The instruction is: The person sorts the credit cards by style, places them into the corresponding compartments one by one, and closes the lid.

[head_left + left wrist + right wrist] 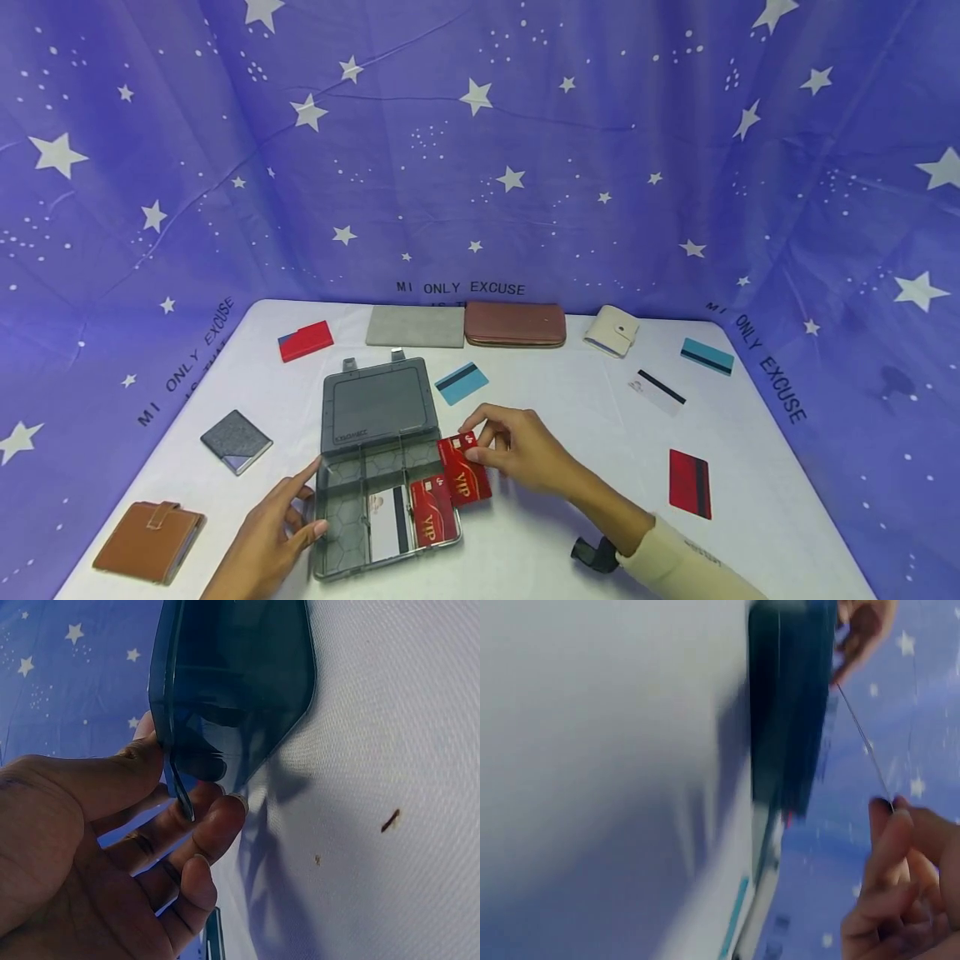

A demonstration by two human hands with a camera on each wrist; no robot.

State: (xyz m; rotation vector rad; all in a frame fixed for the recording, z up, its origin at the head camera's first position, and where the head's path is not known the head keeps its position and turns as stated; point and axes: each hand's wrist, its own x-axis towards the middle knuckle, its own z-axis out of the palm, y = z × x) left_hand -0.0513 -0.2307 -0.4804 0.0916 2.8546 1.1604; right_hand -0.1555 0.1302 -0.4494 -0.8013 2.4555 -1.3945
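Observation:
A grey see-through compartment box lies with its lid folded back. My left hand holds the box's left side; in the left wrist view, thumb and fingers lie on either side of its edge. Two front compartments hold a white card with a dark stripe and a red VIP card. With thumb and fingers, my right hand pinches another red VIP card, tilted over the box's right side. Seen edge-on in the right wrist view, this card is a thin line.
Loose cards lie around: blue, teal, white and red. Along the back are a red card holder, grey wallet, brown wallet and cream wallet. A grey holder and tan wallet lie left.

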